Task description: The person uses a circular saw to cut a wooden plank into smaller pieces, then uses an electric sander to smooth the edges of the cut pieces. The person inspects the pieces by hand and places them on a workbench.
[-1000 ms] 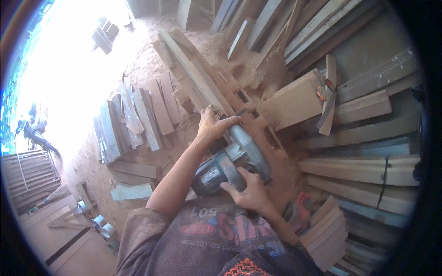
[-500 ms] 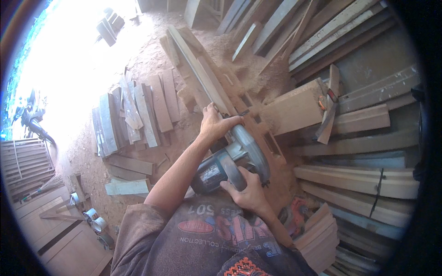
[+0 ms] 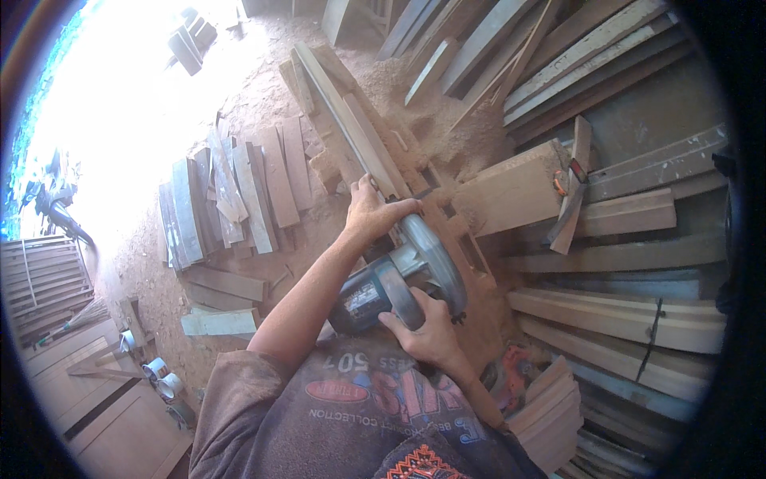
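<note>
A circular saw [image 3: 436, 254] with a grey guard and a dark motor body rests on a long wooden strip [image 3: 363, 134], close in front of my body. My right hand [image 3: 429, 334] is closed around its rear handle. At the saw's front end, my left hand [image 3: 372, 215] is closed, its thumb stretched across the front of the saw and its fingers curled by the strip's left edge. Part of that grip is hidden. The strip runs away from me along a sawdust-covered wooden bench [image 3: 325, 169] with slots in its right side. The blade is hidden from view.
Several offcut boards [image 3: 275, 180] lie on the dusty ground to the left. Planks [image 3: 622, 307] are stacked along the right, and an orange tape measure [image 3: 560, 183] sits by a wide board [image 3: 511, 188]. A red tool [image 3: 515, 371] lies near my right forearm.
The view has shifted very slightly. Both hands keep their hold, and the saw shows no clear movement along the strip.
</note>
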A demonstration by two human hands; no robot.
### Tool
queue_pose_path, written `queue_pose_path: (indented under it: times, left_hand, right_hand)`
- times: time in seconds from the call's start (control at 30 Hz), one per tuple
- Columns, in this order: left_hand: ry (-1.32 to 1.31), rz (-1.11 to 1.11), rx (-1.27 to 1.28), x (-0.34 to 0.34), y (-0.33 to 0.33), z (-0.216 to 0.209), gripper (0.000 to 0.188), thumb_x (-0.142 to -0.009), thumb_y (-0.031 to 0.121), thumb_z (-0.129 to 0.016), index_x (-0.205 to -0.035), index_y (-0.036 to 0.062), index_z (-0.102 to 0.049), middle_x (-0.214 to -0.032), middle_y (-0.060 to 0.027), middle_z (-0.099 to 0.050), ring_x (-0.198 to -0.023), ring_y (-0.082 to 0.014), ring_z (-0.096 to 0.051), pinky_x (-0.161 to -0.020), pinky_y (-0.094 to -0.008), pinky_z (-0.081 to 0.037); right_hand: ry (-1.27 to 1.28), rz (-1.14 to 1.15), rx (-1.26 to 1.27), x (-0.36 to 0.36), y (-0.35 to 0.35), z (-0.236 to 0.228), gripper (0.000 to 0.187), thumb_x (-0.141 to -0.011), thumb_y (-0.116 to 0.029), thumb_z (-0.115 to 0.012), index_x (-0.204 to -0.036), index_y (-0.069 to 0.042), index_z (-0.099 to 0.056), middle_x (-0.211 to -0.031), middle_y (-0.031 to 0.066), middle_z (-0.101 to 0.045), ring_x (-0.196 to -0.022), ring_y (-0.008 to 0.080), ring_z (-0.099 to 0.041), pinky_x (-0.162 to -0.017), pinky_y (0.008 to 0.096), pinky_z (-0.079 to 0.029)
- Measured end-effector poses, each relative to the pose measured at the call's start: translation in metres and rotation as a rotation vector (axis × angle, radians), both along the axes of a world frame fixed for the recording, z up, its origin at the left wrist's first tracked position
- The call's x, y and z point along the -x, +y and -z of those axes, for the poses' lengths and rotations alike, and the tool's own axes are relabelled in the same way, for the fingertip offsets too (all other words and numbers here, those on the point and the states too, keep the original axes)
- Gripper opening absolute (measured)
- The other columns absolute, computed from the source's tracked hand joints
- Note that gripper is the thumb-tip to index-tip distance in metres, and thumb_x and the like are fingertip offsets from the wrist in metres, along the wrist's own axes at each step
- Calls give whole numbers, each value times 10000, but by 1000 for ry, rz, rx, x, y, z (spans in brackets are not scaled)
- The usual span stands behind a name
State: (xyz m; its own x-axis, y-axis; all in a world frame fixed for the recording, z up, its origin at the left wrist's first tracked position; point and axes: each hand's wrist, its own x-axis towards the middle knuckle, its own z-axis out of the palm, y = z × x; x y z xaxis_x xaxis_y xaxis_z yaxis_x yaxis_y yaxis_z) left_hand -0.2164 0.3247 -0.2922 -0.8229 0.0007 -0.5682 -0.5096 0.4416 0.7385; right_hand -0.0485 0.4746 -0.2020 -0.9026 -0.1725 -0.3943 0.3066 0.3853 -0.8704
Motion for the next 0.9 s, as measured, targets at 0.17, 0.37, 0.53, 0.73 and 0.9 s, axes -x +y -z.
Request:
queue_pose_path:
  times: [0.17, 0.37, 0.53, 0.73, 0.9]
  left_hand:
    - [7, 16, 8, 6, -4, 2, 1318, -662, 510, -955, -1592, -136, -282, -1489, -322, -428, -1395, -465, -528, -1162, -463, -517]
    - [6, -16, -2, 10, -6, -4, 1307, -658, 507, -958, -1586, -137, -301, -1498, -321, -427, -1399, -466, -525, -1169, -464, -510]
    - [-7, -17, 11, 16, -9, -6, 1293, -658, 501, -961, -1582, -132, -315, -1493, -331, -428, -1402, -469, -521, -1175, -470, -504]
    - [-7, -15, -2, 22, -13, -9, 1296, -655, 502, -962, -1583, -133, -317, -1498, -335, -423, -1414, -472, -505, -1179, -482, -500]
    - [4, -20, 2, 27, -16, -6, 1304, -660, 513, -957, -1582, -144, -311, -1506, -335, -415, -1418, -468, -502, -1180, -485, -501]
  right_hand:
    - [17, -5, -11, 5, -3, 0, 254, -900, -168, -846, -1018, 8, -705, -846, 138, -758, -770, 199, -727, -745, 360, -562]
    - [15, -11, -12, 12, -6, -1, 261, -902, -178, -846, -1020, 6, -705, -839, 138, -756, -762, 196, -726, -734, 362, -560]
    - [3, -8, 1, 17, -9, -2, 271, -905, -186, -846, -1016, 9, -694, -828, 158, -746, -761, 232, -736, -725, 379, -563]
    - [36, -21, 0, 24, -11, 2, 281, -907, -195, -847, -1006, 10, -683, -824, 189, -738, -770, 287, -752, -720, 404, -568]
    - [13, -32, 4, 27, -14, 3, 273, -910, -187, -836, -1041, 10, -700, -827, 134, -746, -751, 188, -716, -724, 359, -559]
